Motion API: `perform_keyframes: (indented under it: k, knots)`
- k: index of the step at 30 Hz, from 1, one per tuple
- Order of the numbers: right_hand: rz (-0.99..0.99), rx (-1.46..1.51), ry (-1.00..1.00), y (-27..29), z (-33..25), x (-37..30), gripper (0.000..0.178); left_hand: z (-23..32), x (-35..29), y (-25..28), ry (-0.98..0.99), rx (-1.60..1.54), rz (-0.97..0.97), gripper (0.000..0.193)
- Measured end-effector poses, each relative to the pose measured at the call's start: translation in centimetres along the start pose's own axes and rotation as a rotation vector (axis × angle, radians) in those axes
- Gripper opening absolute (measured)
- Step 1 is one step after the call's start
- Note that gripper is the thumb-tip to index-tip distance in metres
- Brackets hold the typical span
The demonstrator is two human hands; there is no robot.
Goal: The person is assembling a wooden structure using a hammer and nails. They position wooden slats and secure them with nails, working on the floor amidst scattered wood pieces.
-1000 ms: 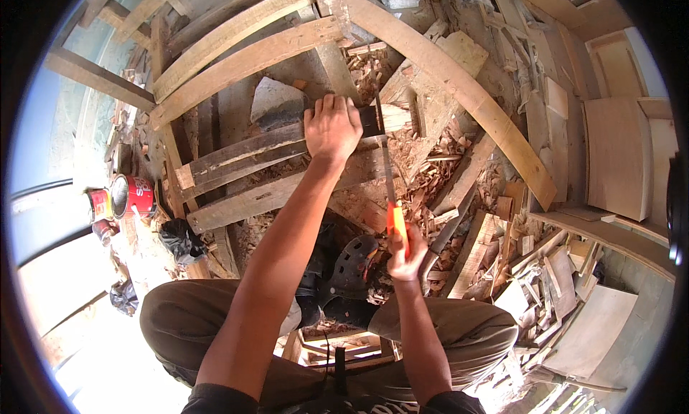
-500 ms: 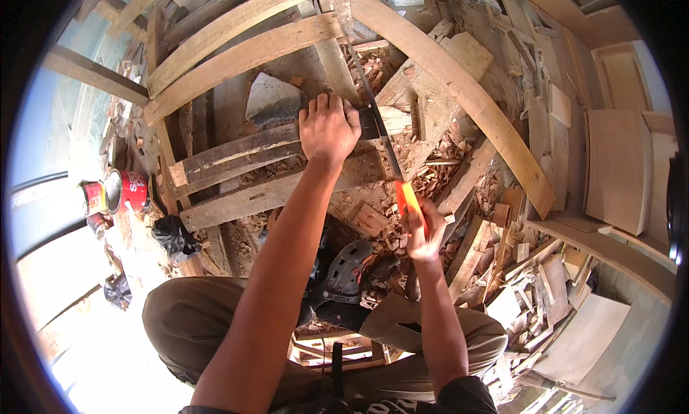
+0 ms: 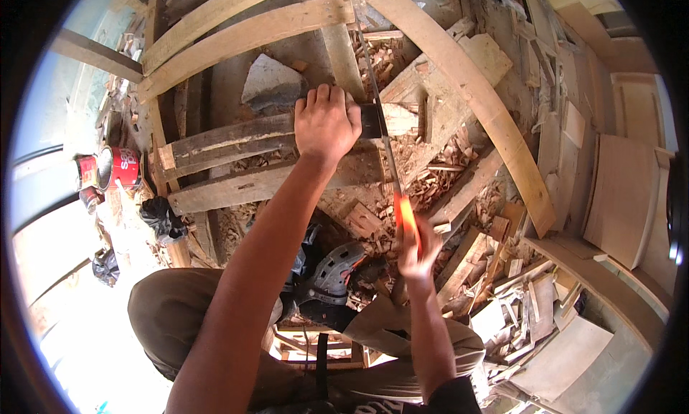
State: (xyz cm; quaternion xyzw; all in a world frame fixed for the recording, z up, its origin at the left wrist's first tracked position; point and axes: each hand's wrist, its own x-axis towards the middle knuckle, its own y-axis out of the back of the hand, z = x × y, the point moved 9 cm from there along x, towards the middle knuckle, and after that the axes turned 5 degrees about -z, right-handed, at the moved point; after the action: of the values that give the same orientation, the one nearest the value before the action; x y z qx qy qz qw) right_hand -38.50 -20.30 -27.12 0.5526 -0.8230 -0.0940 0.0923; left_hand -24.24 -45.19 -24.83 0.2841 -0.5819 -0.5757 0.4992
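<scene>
My right hand (image 3: 420, 247) is wrapped round the orange handle of a hand saw (image 3: 388, 155). The narrow blade runs away from me, beside the end of a dark wooden board (image 3: 237, 137). My left hand (image 3: 326, 123) grips that board close to its right end, fingers curled over the far edge and the thumb toward the blade. Another pale board (image 3: 237, 191) lies nearer to me, roughly alongside the dark one. Both belong to or rest on a wooden slatted frame (image 3: 244, 42). Whether the teeth are in the wood is too fine to tell.
Wood chips (image 3: 430, 177) and offcuts (image 3: 527, 299) cover the floor on the right. A long curved-looking plank (image 3: 481, 105) crosses at the upper right. A grey stone block (image 3: 271, 82) lies inside the frame. Red cans (image 3: 120, 168) stand at left, near a black plastic bag (image 3: 162, 217).
My right hand has drawn the saw back toward me, its handle now lower in view. The left hand stays on the dark board. The whole view has shifted slightly.
</scene>
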Motion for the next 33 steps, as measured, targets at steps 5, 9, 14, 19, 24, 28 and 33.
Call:
perform_keyframes:
  k: [5, 9, 14, 19, 24, 28, 33]
  knots:
    - [0.070, -0.025, -0.074, 3.1, -0.4, -6.2, 0.048, 0.3, -0.3, 0.2, 0.011, -0.019, -0.019, 0.019]
    - [0.006, 0.056, -0.028, -0.1, -0.9, 3.9, 0.036, 0.6, 0.2, -0.1, 0.015, -0.036, -0.035, 0.019]
    - [0.048, -0.107, -0.031, 2.4, 1.8, -4.4, 0.042, 0.0, 0.0, 0.0, 0.009, -0.051, -0.014, 0.019]
    - [-0.056, -0.083, -0.151, 5.3, 1.2, -8.8, 0.059, -0.2, -0.2, -0.1, 0.028, -0.040, -0.013, 0.020]
    - [0.013, 0.126, -0.113, 0.2, 2.5, 2.7, 0.052, 0.3, 0.1, -0.3, 0.019, -0.057, -0.030, 0.020]
    - [0.032, -0.277, 0.062, 2.1, -0.5, -3.7, 0.052, -0.1, 0.0, -0.1, 0.024, -0.064, -0.053, 0.020]
    - [-0.001, -0.009, -0.099, 3.4, 0.7, -5.2, 0.048, 0.3, -0.3, 0.6, 0.006, -0.092, 0.012, 0.018]
